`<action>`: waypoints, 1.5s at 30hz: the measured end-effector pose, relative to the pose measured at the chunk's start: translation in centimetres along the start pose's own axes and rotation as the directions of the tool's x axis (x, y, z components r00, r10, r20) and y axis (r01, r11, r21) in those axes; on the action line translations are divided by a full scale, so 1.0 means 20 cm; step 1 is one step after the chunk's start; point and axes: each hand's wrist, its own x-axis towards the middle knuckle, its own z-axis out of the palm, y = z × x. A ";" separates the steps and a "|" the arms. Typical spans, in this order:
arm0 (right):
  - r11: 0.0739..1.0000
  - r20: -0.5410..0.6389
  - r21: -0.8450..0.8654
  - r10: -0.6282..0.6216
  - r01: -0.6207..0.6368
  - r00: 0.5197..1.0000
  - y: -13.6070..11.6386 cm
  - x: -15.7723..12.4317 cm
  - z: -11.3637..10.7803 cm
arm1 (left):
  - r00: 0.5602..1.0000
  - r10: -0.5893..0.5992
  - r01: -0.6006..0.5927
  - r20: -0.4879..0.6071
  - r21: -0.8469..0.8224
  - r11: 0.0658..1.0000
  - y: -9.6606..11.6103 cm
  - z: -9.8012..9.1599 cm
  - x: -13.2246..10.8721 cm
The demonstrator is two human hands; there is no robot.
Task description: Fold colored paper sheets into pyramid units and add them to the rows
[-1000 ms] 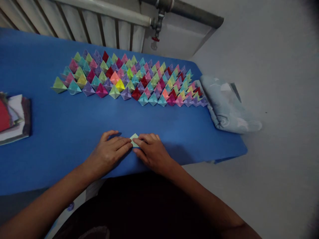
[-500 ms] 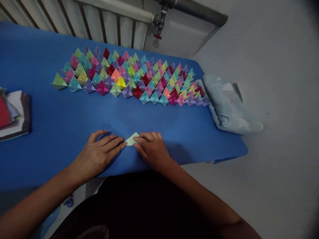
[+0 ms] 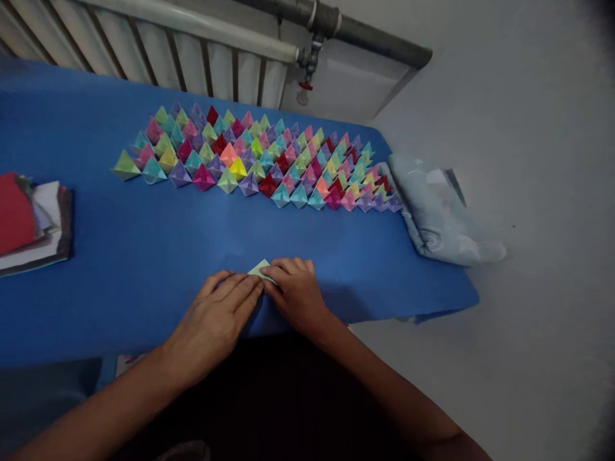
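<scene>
A small pale green paper point(image 3: 260, 267), folded to a point at the top, lies on the blue-covered table near the front edge. My left hand point(image 3: 216, 317) lies flat with its fingers stretched out, their tips pressing on the paper's lower left edge. From the right, my right hand point(image 3: 296, 291) grips the paper between thumb and bent fingers. Both hands hide its lower part, and their fingertips meet there. Beyond them stand rows of colourful folded paper boats point(image 3: 250, 186).
On the left lies a stack of paper sheets point(image 3: 45, 246) with a red piece on top. A folded grey-blue cloth point(image 3: 437, 221) sits at the right end of the blue table cover point(image 3: 144, 250). Behind the table are a white radiator point(image 3: 192, 61) and a pipe valve point(image 3: 307, 70).
My left hand has moved right and onto the paper's lower edge, covering more of it. The right hand stays on the paper. The camera view has shifted slightly.
</scene>
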 end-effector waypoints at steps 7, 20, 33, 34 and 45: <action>1.000 -0.007 0.021 0.015 -0.015 1.000 0.00 0.01 0.01 | 0.999 -0.038 0.038 0.019 0.003 0.999 0.00 0.07 -0.03; 0.999 -0.042 -0.043 -0.004 0.003 0.999 0.03 0.02 0.01 | 0.998 -0.014 0.012 0.054 0.031 0.999 -0.04 0.07 0.03; 0.979 -0.073 -0.185 -0.096 0.081 0.993 0.13 -0.26 -0.03 | 0.978 -0.087 0.057 0.188 0.157 0.986 0.03 0.05 0.07; 0.983 -0.089 -0.177 -0.064 0.048 0.994 0.14 -0.28 -0.03 | 0.975 -0.094 0.059 0.203 0.170 0.984 0.03 0.05 0.07; 0.998 -0.055 -0.011 0.069 -0.070 0.996 -0.01 -0.14 -0.06 | 0.972 -0.190 0.177 0.141 0.096 0.979 0.02 0.08 0.09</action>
